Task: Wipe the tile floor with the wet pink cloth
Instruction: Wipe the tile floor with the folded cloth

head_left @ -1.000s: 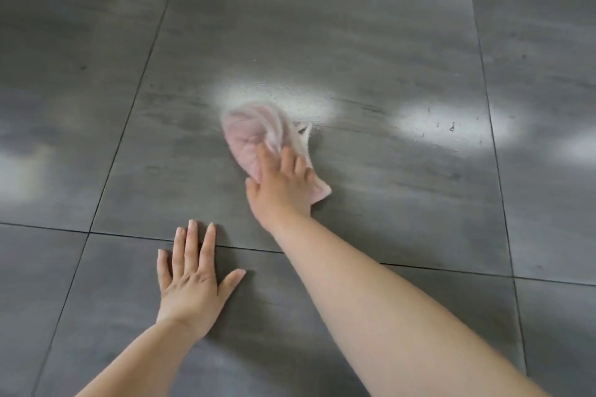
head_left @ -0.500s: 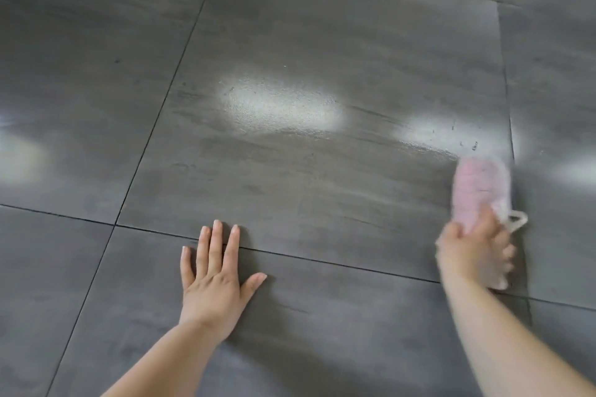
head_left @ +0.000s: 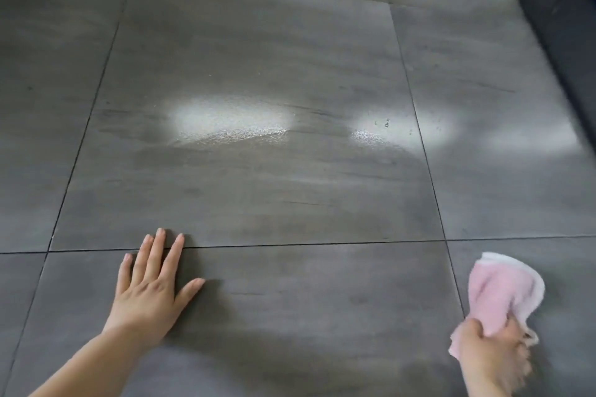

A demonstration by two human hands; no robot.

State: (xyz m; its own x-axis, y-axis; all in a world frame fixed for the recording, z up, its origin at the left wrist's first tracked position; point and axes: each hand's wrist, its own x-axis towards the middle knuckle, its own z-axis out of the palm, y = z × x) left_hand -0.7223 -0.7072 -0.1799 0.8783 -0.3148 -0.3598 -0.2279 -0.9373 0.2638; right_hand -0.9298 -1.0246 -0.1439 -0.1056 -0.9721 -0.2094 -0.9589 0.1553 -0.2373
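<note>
Cloth (head_left: pixel 503 293): found at lower right, bunched, apparently against floor (head_left: pixel 258 187), just right of a grout line (head_left: pixel 451 284). Gripped at near end by right hand (head_left: pixel 493 354), fingers (head_left: pixel 511 337) curled round the fabric; edges blurred. Left hand (head_left: pixel 148 293) laid flat on tile, digits straight and close, thumb out; judged a brace. Noted wet sheen (head_left: pixel 232 129) mid-tile, nearer tiles duller. Judged best: spread cloth flatter for wider contact, kept pressure even, overlapped strokes, crossed the grout, moved brace off unwiped patch.
</note>
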